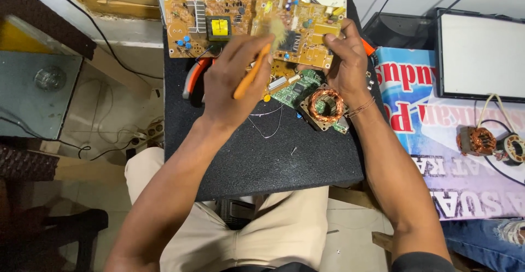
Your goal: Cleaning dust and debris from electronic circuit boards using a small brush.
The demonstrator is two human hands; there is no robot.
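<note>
A tan circuit board [229, 23] with a yellow transformer and blue capacitors is held tilted above a black foam pad [262, 151]. My right hand [347, 58] grips the board's right edge. My left hand [235, 80] holds an orange-handled brush [252, 69], its pale bristles blurred against the board's middle. Below the board lie a small green circuit board [295, 88] and a copper wire coil [326, 105] on a square frame.
Pliers with orange-black handles [192, 77] lie on the pad under my left hand. To the right, a printed banner [432, 119] carries a white-screened panel [481, 56] and two small copper-wound motor parts [476, 140]. A glass table [33, 91] stands left.
</note>
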